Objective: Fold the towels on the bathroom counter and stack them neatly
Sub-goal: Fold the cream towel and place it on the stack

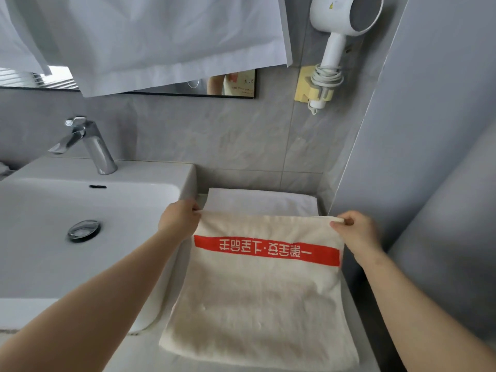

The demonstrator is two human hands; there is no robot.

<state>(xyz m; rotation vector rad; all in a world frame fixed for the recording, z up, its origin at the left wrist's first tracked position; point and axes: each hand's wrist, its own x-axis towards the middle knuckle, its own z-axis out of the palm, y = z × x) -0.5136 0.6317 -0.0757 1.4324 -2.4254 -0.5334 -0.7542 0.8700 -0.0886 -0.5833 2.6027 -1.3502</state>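
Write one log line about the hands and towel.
step: folding | left hand: pinches far left corner of cream towel | right hand: pinches far right corner | white towel: lies folded beyond

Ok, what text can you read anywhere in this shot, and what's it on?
Red band on the cream towel: white Chinese characters with a dot mid-line, upside down in this view; not reliably readable.
Card reflected in the mirror: small writing, too blurred to read.
Yellow sticker on the hair dryer: too small to read.
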